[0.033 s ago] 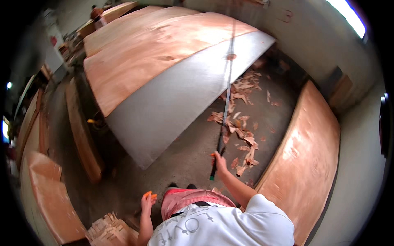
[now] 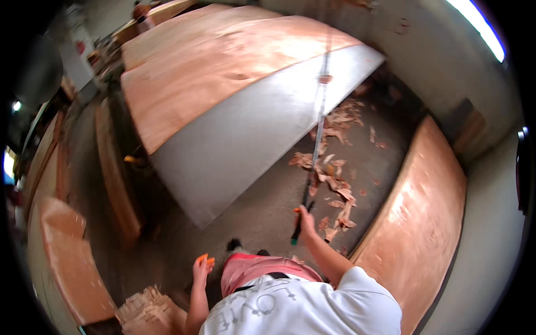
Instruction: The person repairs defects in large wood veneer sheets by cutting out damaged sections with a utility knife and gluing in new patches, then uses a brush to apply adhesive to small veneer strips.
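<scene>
My right hand [image 2: 307,224] is closed around the black grip of a long, thin pole [image 2: 317,146]. The pole reaches forward and up, crossing in front of a grey sheet [image 2: 223,148] that lies over the near edge of a wide pile of wood veneer sheets [image 2: 184,92]. At my left side, apart from the pile, my left hand [image 2: 200,271] has its fingers curled. Bright orange shows at its fingertips, and a bit of orange also at the right hand; whether these are finger covers or a held piece I cannot tell.
Torn veneer scraps [image 2: 338,181] litter the floor right of the pole. Another veneer stack [image 2: 416,218] stands along the right wall. To the left are a long timber stack [image 2: 114,173], a bent veneer sheet [image 2: 70,257] and a ragged veneer heap [image 2: 151,312]. A person [image 2: 142,15] is far back.
The whole scene has shifted slightly right in view. My right hand still grips the pole, and my left hand stays curled at my side. One of my feet shows further forward.
</scene>
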`<state>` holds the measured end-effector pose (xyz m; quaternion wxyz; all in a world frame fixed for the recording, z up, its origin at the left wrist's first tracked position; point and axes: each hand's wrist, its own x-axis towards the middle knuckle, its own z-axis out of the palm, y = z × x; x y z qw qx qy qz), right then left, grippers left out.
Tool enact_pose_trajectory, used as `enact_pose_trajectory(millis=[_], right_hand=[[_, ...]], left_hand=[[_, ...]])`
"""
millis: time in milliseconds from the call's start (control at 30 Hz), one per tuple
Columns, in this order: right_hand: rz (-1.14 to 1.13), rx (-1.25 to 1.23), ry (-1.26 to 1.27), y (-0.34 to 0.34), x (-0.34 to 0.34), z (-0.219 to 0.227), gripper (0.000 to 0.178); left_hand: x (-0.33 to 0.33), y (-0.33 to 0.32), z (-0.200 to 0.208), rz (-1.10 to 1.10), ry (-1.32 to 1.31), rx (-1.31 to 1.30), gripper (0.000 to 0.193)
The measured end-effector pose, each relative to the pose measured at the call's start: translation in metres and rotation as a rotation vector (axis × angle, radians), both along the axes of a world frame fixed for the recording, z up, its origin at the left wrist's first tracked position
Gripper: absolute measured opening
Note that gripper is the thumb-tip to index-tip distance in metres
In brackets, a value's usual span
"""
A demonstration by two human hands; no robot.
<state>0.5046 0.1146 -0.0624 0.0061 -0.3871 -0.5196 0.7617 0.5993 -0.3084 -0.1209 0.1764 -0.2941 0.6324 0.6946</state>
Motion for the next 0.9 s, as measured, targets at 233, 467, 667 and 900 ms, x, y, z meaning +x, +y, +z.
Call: enact_pose_trajectory(millis=[233, 467, 667, 900], right_hand=[[-0.1, 0.051, -0.045, 0.01, -0.048, -0.004, 0.032], [-0.068, -0.439, 0.108, 0.004, -0.081, 0.017, 0.041], [-0.232, -0.781, -0.05, -0.045, -0.071, 0.044, 0.069], [-0.195, -0.584, -0.052, -0.056, -0.118, 0.051, 0.067]], left_hand=[[-0.216, -0.03, -0.003, 0.184, 0.422, -0.13, 0.029], [-0.411, -0.062, 0.02, 0.027, 0.674, -1.166, 0.056], [-0.501, -0.087, 0.007, -0.12, 0.45, -1.464, 0.067], [-0.571, -0.11, -0.004, 0.007, 0.49, -1.477, 0.067]])
